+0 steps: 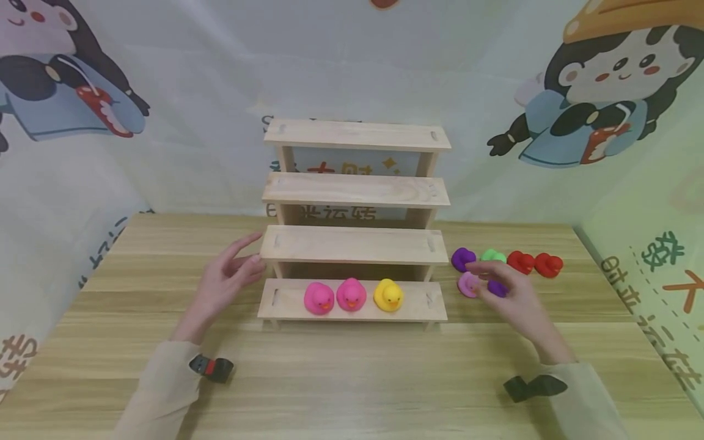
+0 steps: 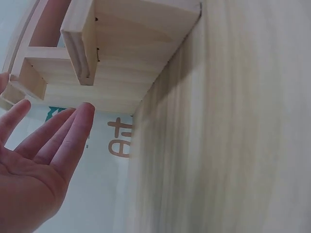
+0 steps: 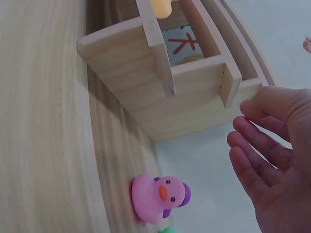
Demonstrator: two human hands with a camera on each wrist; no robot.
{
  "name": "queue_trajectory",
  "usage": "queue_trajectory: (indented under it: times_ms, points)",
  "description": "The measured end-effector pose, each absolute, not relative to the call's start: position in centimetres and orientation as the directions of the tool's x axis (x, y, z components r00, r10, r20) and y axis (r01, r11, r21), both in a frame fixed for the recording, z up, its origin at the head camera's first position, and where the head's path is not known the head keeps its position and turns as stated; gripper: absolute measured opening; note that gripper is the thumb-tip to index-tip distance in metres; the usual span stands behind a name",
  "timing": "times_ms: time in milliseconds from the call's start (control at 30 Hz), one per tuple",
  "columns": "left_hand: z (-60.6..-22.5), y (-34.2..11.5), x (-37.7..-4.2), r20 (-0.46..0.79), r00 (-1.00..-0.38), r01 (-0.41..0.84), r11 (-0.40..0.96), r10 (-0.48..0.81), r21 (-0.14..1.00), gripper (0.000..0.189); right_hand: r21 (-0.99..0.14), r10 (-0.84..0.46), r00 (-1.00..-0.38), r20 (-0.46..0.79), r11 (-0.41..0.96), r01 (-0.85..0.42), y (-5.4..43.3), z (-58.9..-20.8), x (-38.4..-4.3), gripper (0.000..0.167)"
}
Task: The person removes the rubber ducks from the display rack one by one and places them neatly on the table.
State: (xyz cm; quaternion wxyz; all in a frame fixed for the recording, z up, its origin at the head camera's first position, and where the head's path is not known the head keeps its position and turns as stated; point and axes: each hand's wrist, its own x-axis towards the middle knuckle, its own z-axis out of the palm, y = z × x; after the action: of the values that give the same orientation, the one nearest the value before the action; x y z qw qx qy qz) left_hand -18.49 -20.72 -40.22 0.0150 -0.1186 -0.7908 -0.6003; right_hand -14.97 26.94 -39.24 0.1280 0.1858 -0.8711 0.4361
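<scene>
A stepped wooden shelf [image 1: 354, 245] stands in the middle of the table. On its lowest step sit two pink rubber ducks [image 1: 351, 294] and a yellow rubber duck [image 1: 388, 295]. My left hand [image 1: 224, 282] is beside the shelf's left end, fingers extended and holding nothing; whether a fingertip touches the wood I cannot tell. Loosely bent fingers and an empty palm show on my right hand [image 3: 277, 145]. In the head view it hovers over the loose ducks, partly covering a light purple duck [image 1: 468, 285] and a dark purple duck [image 1: 497, 288].
Right of the shelf lie another dark purple duck [image 1: 463, 259], a green duck [image 1: 493, 255] and two red ducks [image 1: 548, 265]. A printed cloth [image 1: 352, 67] hangs behind the wooden table [image 1: 352, 379] and along its sides.
</scene>
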Motion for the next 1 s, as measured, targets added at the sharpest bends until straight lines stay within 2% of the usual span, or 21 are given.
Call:
queue_trajectory:
  times_ms: [367,600,800,1000]
  points:
    - [-40.9,-21.6,-17.9,0.214,-0.955,0.261,0.243,0.205,0.934,0.047,-0.713,-0.335,-0.874,0.351,0.509,-0.481,25.0,-38.0,-15.6,0.028]
    - [-41.6,-22.0,-17.0,0.141,-0.962,0.210,0.301,0.236,0.930,0.049,-0.719,-0.401,-0.856,0.326,0.483,-0.500,23.6,-37.4,-15.9,0.028]
    - [-42.1,-22.2,-16.4,0.127,-0.953,0.228,0.379,0.274,0.897,0.048,-0.731,-0.448,-0.846,0.289,0.467,-0.497,22.5,-37.2,-16.2,0.028]
    - [-42.4,-22.3,-15.9,0.081,-0.943,0.198,0.352,0.322,0.915,0.047,-0.745,-0.479,-0.836,0.266,0.449,-0.494,21.5,-37.3,-16.5,0.031]
